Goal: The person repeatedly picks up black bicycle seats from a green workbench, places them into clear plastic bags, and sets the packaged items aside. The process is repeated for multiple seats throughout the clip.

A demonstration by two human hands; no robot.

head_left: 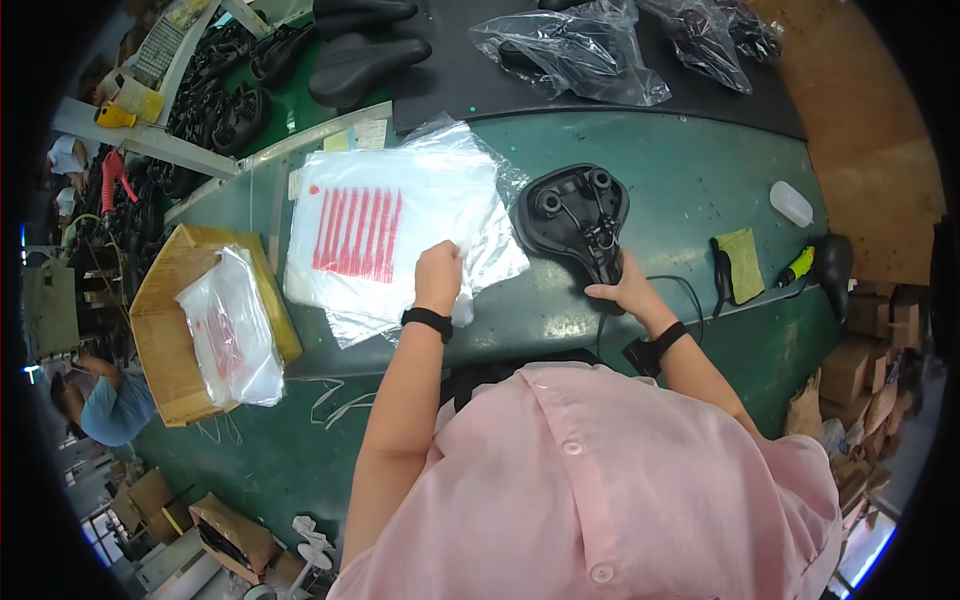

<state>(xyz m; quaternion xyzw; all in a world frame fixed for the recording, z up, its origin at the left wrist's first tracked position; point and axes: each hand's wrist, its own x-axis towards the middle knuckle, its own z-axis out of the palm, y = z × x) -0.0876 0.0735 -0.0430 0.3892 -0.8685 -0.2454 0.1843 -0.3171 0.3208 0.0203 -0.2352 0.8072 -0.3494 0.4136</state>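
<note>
A black bicycle saddle (575,220) lies upside down on the green desk (690,190), its underside facing up: a dark moulded shell, broad at the far end and narrowing toward the person, with two round coil springs at the wide end and thin metal rails running down to the nose. The right hand (625,292) rests on the narrow nose, fingers closed around it in a light grip. Just left of the saddle sits a stack of clear plastic bags (385,235), white-looking, printed with a block of red stripes. The left hand (438,275) pinches the near right corner of the top bag, grip shut on the film. Both wrists carry black bands. A cardboard box (165,330) with more bags stands at the desk's left edge.
</note>
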